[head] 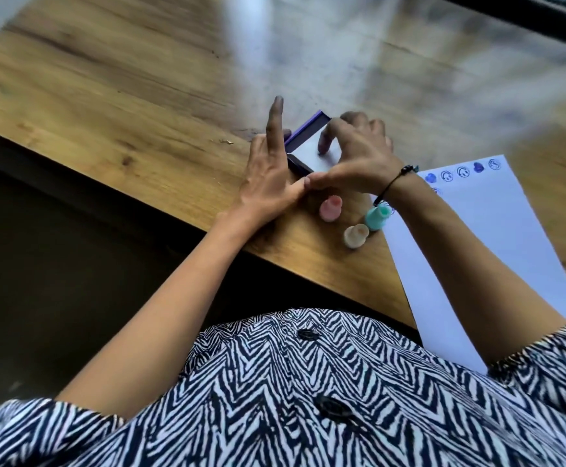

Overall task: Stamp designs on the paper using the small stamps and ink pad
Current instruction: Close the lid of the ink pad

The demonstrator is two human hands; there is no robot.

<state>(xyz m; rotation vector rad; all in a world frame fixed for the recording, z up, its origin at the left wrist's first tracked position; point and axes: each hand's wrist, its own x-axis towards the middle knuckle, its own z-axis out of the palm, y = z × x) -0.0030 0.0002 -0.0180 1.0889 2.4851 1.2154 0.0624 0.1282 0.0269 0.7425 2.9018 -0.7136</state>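
Both hands, left (268, 176) and right (359, 153), are pinching the pad's lid (308, 128), one row showing on the paper (477, 237), three stamps (355, 235) standing idle, most of it bare.

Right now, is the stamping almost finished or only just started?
Only just started. A short row of blue stamped faces runs along the far edge of the white paper sheet; the rest is blank. Both hands, left and right, are on the purple hinged ink pad case. The pink, beige and teal stamps wait unused.
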